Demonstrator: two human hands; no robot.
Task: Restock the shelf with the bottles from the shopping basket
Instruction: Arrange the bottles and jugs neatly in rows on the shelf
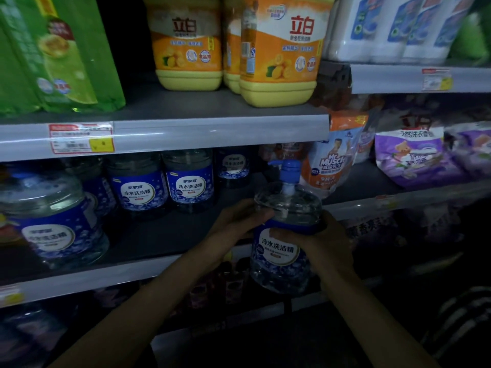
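Head view, two hands at a store shelf. The left hand (236, 221) and the right hand (322, 239) together hold a clear pump bottle (279, 252) with a blue label. The bottle is upright in the air, just in front of the lip of the middle shelf (164, 235), and its base hangs below that lip. The left fingers (259, 212) curl round the bottle's clear shoulder from 9 o'clock. The right fingers (289, 236) wrap the upper edge of the label from 3 o'clock. The blue pump head (288, 168) stands at the bottle's 12 o'clock.

On the middle shelf, from 9 to 11 o'clock of the held bottle, stands a row of stocked bottles (190, 181) with the same blue label; one of them (53, 227) is close to the camera at far left. At 1 o'clock a Mr Muscle pouch (329, 166) leans on the neighbouring shelf, with purple bags (414, 158) at 2 o'clock. The upper shelf (212, 128) carries yellow jugs (279, 49) at 12 o'clock, green packs (53, 54) at 10 o'clock and a price tag (81, 138) on its front rail. White bottles (385, 27) stand at top right.
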